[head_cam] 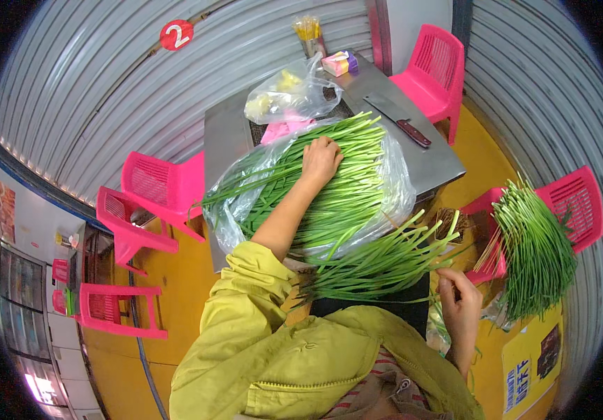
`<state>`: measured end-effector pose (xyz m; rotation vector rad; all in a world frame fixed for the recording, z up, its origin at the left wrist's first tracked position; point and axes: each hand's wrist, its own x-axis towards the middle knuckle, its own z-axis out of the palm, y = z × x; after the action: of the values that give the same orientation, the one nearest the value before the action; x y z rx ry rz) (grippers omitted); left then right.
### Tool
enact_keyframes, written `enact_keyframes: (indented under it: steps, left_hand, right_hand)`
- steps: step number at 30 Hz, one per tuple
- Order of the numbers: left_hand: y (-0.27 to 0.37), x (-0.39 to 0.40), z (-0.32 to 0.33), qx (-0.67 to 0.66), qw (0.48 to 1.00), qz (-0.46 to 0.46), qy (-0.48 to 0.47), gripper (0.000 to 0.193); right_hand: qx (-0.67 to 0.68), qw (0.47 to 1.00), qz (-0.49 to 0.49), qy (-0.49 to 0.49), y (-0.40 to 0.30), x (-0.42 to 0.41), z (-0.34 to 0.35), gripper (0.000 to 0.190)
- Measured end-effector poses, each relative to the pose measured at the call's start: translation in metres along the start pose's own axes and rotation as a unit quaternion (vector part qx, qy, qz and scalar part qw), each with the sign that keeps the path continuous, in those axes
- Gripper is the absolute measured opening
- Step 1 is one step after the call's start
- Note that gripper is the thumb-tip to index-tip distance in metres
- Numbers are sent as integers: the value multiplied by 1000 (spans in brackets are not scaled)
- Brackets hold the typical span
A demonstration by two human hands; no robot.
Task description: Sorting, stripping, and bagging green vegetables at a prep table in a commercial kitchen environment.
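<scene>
A large heap of garlic chives [349, 194] lies on a clear plastic bag [398, 168] on the metal table. My left hand [322, 160] rests on top of the heap with its fingers curled around some stalks near the pale ends. A smaller loose bunch of chives [380, 268] spreads across my lap. Just right of that bunch is my right hand [459, 296], thumb and forefinger bent close together at a leaf tip; whether they pinch it is unclear. Another thick bundle of chives [535, 252] sits on a pink chair at the right, pale ends up.
A cleaver [412, 132] lies on the metal table [438, 165] beyond the heap. Near the back are a clear bag with yellowish contents [291, 92], a tissue pack [339, 63] and a holder of chopsticks [309, 34]. Pink plastic chairs [146, 178] stand left, right and behind.
</scene>
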<state>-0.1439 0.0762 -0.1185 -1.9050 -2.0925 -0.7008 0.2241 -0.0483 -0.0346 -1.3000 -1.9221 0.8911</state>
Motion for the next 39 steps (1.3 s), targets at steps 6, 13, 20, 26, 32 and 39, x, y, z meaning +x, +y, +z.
enact_keyframes:
  steps: [6, 13, 20, 26, 32, 39]
  left_hand:
    - [3, 19, 14, -12, 1000, 24, -11, 15]
    - [10, 20, -5, 26, 993, 39, -105, 14]
    - [11, 11, -1, 2, 991, 131, -21, 15]
    - [7, 17, 5, 29, 993, 115, -4, 13]
    - [65, -6, -65, -319, 943, 38, -89, 19]
    - [119, -54, -116, -651, 726, -63, -214, 27]
  right_hand:
    - [35, 999, 18, 6, -5, -3, -3, 13]
    - [35, 999, 31, 12, 6, -7, -3, 12]
    - [64, 997, 28, 18, 1, -2, -1, 13]
    - [64, 998, 20, 9, 3, -7, -3, 13]
    - [140, 988, 60, 38, 13, -5, 1, 11]
    - [163, 984, 39, 53, 10, -4, 5, 10]
